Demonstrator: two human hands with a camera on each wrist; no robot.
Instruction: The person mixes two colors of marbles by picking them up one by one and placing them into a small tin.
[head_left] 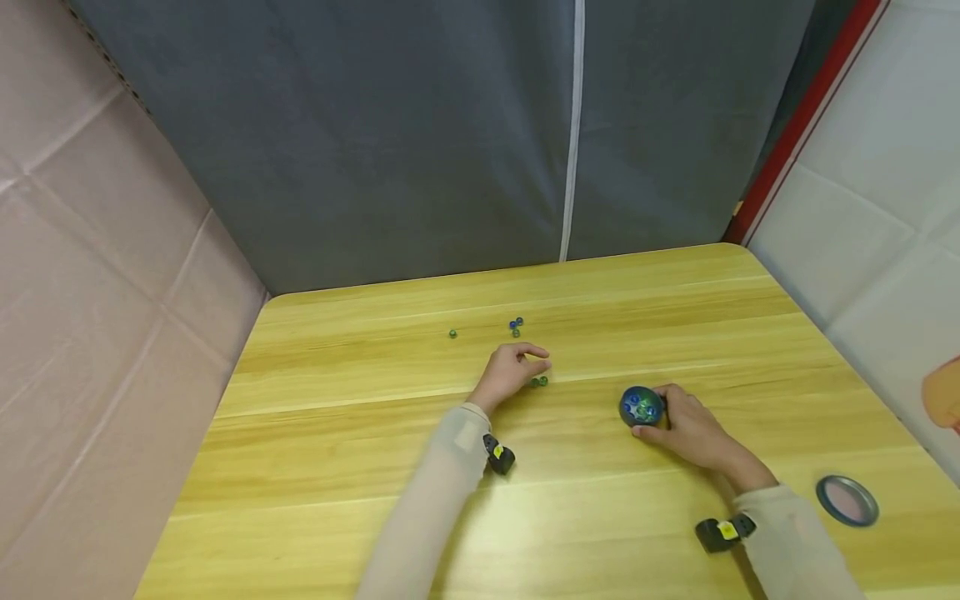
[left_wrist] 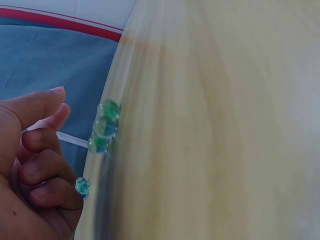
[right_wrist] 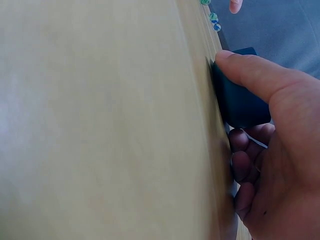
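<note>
In the head view my left hand (head_left: 512, 373) hovers over the table beside a few green glass marbles (head_left: 543, 381). Nothing shows between its thumb and forefinger; in the left wrist view the other fingers (left_wrist: 52, 192) are loosely bent, with several clear green marbles (left_wrist: 105, 127) a little apart from them. My right hand (head_left: 693, 429) grips a small round dark blue tin (head_left: 622, 410), thumb on the near side, fingers on the far side. The tin is uncovered on the table, with blue and green marbles (head_left: 635, 400) inside.
Farther back lie a cluster of three marbles (head_left: 516, 333) and a single green marble (head_left: 452, 333). A round metal-rimmed lid (head_left: 847, 501) lies at the right of the wooden table (head_left: 315, 450). A grey curtain (head_left: 375, 150) hangs behind the back edge.
</note>
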